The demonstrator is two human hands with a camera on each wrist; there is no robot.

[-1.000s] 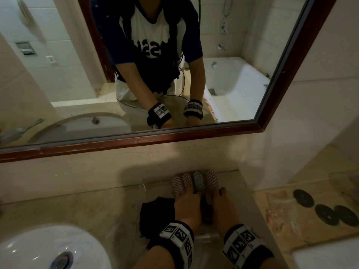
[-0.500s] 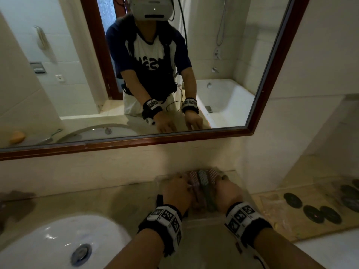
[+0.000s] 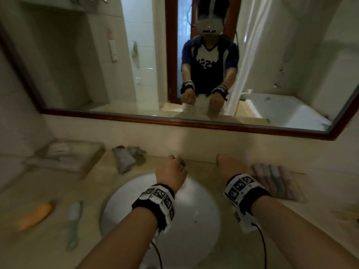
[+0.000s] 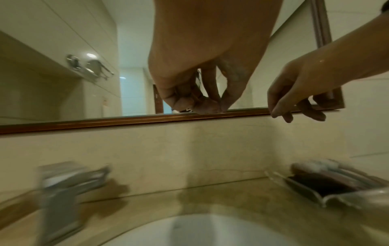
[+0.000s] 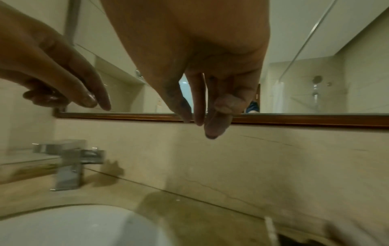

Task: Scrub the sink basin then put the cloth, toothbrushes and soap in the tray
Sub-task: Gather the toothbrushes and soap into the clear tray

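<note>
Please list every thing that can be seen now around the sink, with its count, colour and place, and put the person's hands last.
sink: one, white, centre of the counter.
tap: one, silver, behind the sink on the left.
tray: one, clear, right of the sink.
toothbrushes: several, pink and pale green, in the tray.
cloth: one, dark, in the tray.
soap: one, orange, on the counter far left.
brush: one, pale green, between soap and sink.
mirror: one, red-brown frame, above the counter.
left hand: loosely curled, holds nothing.
right hand: relaxed, holds nothing.
</note>
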